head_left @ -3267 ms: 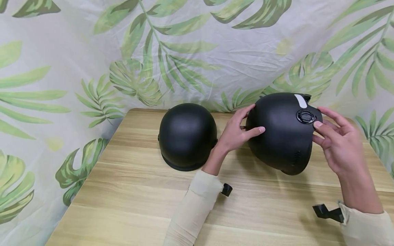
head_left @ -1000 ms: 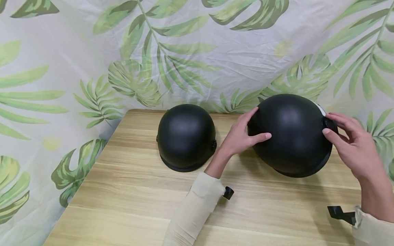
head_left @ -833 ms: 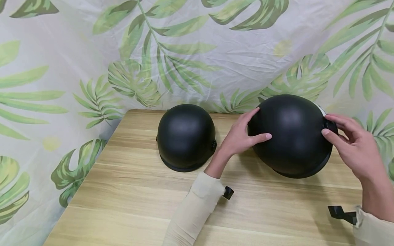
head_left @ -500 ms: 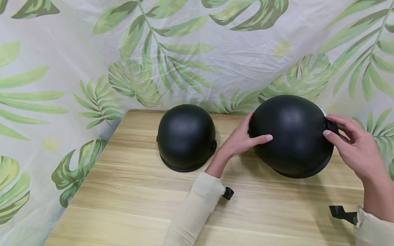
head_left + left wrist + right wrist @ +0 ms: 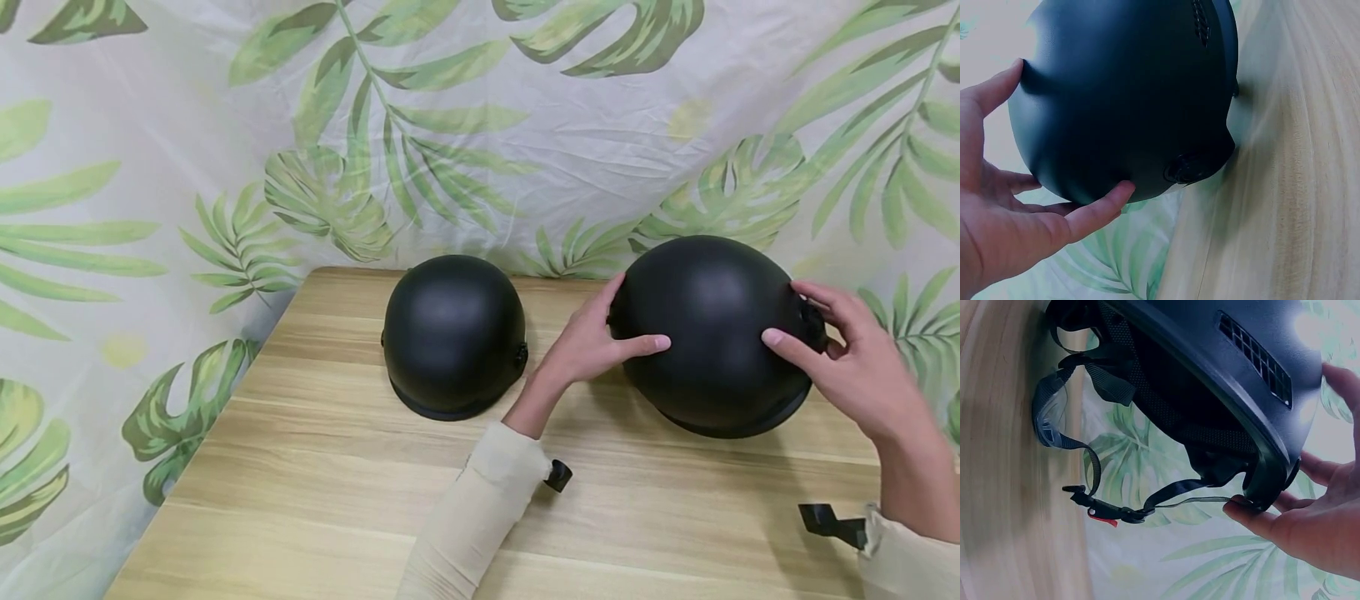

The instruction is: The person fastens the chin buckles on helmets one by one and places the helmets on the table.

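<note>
Both hands hold a matte black helmet (image 5: 712,333) at the right of the table, its smooth dome towards the head camera. At its left side, the left hand (image 5: 588,337) grips it with the thumb on the front and the other fingers behind. The right hand (image 5: 855,358) grips the opposite side near a round black fitting (image 5: 812,323), thumb on the shell. In the right wrist view the helmet is tilted, with its padded inside, a vent (image 5: 1257,359) and a chin strap with a buckle (image 5: 1125,514) showing; the strap hangs below the rim.
A second black helmet (image 5: 453,337) sits dome up on the wooden table (image 5: 315,492), just left of the left forearm. A leaf-patterned cloth (image 5: 450,125) hangs behind the table. Black mounts (image 5: 832,523) stick out from the sleeve cuffs.
Over these seconds the held helmet has turned, its round fitting and white patch swinging to the right, and moved slightly right. Most recently the right thumb has slid left onto the shell.
</note>
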`<state>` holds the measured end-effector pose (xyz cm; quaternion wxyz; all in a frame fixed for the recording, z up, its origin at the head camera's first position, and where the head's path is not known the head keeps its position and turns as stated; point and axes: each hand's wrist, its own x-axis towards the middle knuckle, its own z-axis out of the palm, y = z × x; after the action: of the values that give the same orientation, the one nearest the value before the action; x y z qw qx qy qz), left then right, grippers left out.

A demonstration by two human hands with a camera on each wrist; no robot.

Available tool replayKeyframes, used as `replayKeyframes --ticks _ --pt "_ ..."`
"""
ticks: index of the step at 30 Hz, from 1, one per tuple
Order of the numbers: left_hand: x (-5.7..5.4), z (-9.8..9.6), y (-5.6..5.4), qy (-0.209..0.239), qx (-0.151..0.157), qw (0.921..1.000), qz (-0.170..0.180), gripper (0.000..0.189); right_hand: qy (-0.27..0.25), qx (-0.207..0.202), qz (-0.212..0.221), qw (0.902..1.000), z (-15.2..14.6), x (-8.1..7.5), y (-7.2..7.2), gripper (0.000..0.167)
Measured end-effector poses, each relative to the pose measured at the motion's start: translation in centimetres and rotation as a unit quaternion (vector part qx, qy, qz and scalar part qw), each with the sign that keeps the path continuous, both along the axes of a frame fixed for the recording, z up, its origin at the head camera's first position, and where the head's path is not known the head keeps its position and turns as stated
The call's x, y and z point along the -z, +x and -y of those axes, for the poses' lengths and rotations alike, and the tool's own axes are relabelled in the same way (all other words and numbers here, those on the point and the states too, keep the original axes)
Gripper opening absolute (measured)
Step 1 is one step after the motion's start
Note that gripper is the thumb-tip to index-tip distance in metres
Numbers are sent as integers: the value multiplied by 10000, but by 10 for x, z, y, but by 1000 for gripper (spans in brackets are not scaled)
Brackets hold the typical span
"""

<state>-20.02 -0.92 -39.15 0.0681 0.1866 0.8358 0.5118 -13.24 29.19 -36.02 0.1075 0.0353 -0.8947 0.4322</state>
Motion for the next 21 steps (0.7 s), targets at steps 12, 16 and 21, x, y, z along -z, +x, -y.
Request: replayKeyframes --ticks 12,16,21 --pt "-3 -3 2 -342 258 9981 -436 104 420 -156 659 9968 -3 -2 1 101" --pt "-3 -4 2 -384 317 9977 -467 103 314 -237 769 9963 -5 -1 2 101" --pt "-1 -3 2 -417 309 9977 -427 101 267 -356 724 9964 -5 -2 0 100"
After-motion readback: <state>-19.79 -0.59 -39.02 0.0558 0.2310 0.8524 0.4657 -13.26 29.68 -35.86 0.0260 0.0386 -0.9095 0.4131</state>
